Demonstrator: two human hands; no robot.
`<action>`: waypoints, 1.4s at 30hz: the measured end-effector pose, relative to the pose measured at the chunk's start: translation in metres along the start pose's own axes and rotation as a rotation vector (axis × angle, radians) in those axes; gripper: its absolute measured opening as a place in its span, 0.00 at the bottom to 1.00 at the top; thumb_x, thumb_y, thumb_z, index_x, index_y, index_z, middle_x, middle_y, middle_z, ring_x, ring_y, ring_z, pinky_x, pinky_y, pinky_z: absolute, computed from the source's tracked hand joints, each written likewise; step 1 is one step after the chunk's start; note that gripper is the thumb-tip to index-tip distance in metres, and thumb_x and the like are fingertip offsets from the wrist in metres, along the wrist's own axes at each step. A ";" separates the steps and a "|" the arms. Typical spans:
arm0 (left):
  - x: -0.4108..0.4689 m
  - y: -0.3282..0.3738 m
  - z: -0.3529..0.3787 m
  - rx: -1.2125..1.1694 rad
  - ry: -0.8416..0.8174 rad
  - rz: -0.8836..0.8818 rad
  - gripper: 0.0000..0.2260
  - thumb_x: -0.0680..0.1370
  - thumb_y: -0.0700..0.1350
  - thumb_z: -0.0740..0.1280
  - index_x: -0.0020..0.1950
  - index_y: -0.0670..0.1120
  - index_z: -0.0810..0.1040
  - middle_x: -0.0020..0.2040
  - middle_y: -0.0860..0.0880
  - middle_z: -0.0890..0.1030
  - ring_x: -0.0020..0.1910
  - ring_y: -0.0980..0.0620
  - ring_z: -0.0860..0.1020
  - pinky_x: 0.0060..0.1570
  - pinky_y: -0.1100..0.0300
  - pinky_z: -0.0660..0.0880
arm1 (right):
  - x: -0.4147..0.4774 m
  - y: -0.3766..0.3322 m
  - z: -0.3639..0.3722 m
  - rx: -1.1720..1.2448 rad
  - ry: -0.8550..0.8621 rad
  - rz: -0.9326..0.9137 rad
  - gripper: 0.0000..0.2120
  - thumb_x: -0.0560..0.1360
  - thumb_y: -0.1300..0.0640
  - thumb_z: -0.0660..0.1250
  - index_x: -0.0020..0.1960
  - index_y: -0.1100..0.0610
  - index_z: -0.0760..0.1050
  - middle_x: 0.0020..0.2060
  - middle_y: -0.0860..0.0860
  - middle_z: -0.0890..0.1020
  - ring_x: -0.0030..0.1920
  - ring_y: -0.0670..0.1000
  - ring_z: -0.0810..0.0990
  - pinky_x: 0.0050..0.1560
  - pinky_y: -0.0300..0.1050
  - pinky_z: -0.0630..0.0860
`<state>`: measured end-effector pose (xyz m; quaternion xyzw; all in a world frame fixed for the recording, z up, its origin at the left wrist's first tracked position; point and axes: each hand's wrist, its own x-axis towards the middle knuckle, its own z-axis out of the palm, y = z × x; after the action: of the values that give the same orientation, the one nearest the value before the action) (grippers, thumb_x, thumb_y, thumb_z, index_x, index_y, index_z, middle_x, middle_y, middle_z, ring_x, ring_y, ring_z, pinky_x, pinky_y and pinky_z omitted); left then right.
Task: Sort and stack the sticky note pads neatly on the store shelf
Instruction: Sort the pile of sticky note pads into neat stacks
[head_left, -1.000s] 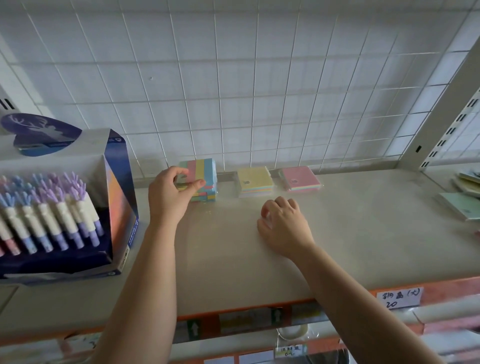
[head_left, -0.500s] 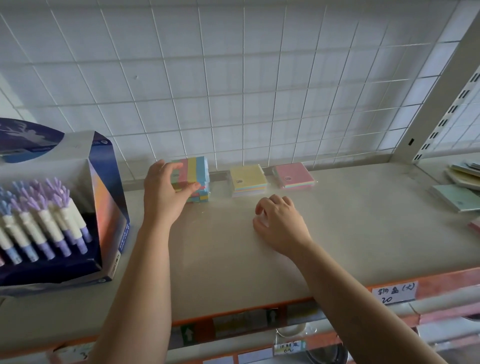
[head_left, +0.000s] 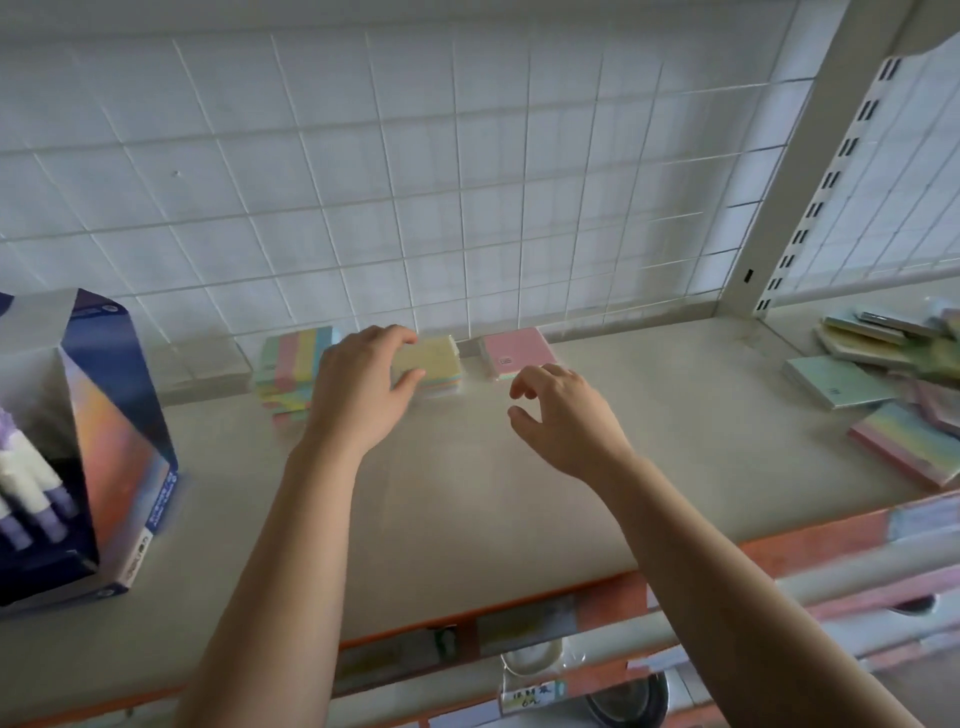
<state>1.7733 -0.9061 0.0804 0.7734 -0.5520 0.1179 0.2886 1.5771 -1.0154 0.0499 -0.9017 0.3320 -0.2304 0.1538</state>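
Note:
Three sticky note stacks line the back of the shelf (head_left: 467, 493): a striped multicolour stack (head_left: 291, 364) on the left, a yellow-topped pad (head_left: 431, 358) in the middle, a pink pad (head_left: 514, 351) on the right. My left hand (head_left: 363, 384) has its fingers over the yellow-topped pad's far left edge and its thumb on the near edge. My right hand (head_left: 561, 415) hovers just in front of the pink pad, fingers curled and apart, holding nothing. A loose heap of pastel pads (head_left: 893, 384) lies at the shelf's right end.
A blue display box of pens (head_left: 78, 467) stands at the left end of the shelf. A white wire grid (head_left: 467, 208) backs the shelf, and a slotted upright (head_left: 810, 171) rises at the right. Orange price rails run along the front edge.
My left hand has let go of the striped stack and moved right onto the yellow-topped pad. My right hand has lifted off the shelf toward the pink pad. The view has swung right.

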 end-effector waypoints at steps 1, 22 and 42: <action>0.002 0.012 0.007 -0.011 -0.010 0.009 0.14 0.71 0.44 0.72 0.56 0.46 0.78 0.51 0.46 0.82 0.51 0.43 0.79 0.52 0.49 0.74 | -0.001 0.009 -0.006 -0.004 0.006 0.009 0.11 0.74 0.51 0.64 0.55 0.53 0.74 0.50 0.49 0.78 0.52 0.53 0.75 0.45 0.48 0.75; 0.043 0.246 0.146 -0.186 -0.280 0.198 0.16 0.74 0.47 0.70 0.61 0.49 0.77 0.59 0.51 0.79 0.60 0.50 0.76 0.61 0.53 0.69 | -0.049 0.221 -0.132 -0.044 0.095 0.291 0.12 0.73 0.51 0.66 0.54 0.53 0.76 0.51 0.52 0.79 0.49 0.55 0.76 0.46 0.47 0.74; 0.079 0.373 0.230 0.000 -0.580 0.159 0.25 0.73 0.62 0.67 0.60 0.45 0.71 0.56 0.43 0.78 0.55 0.42 0.75 0.51 0.49 0.73 | -0.087 0.327 -0.198 -0.037 0.181 0.345 0.09 0.72 0.55 0.67 0.51 0.55 0.78 0.48 0.52 0.80 0.49 0.54 0.76 0.48 0.46 0.73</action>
<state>1.4267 -1.1843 0.0532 0.7290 -0.6704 -0.0858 0.1087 1.2437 -1.2216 0.0499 -0.8098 0.4981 -0.2747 0.1441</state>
